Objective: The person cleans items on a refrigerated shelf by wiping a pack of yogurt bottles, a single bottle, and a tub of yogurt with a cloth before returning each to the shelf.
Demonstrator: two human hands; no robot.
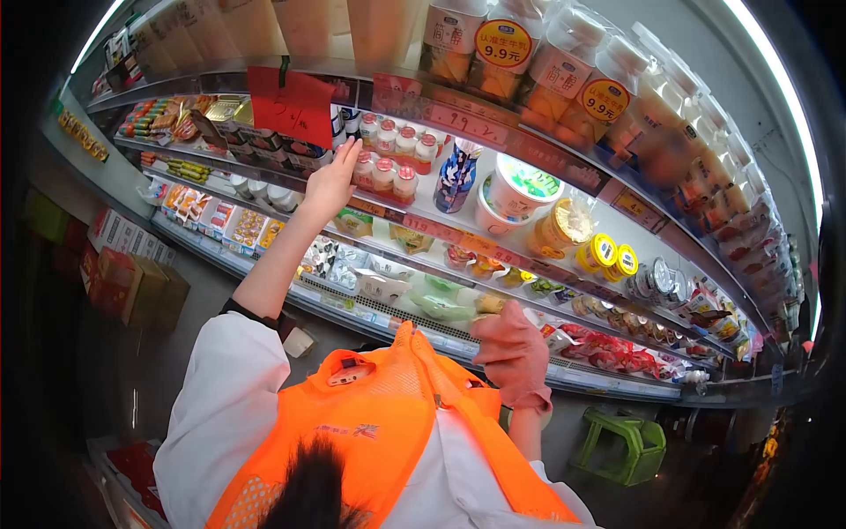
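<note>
My left hand (331, 183) is bare and raised to the middle shelf, its fingers stretched out beside small white jars with red lids (383, 175). It holds nothing visible; whether the fingertips touch the jars is unclear. A red price card (291, 108) hangs just above and left of it. My right hand (513, 353), in a pink glove, is closed in front of the lower shelf. Anything inside its fingers is hidden. Near it lie green packs (441, 298) on the lower shelf. A dark blue patterned carton (457, 176) stands right of the jars.
The refrigerated shelf edge (493, 249) curves across the view. Bottles (560, 79) line the top shelf; white tubs (522, 189) and yellow-lidded cups (599, 253) sit at middle right. A green stool (624, 445) stands on the floor at right, cardboard boxes (141, 286) at left.
</note>
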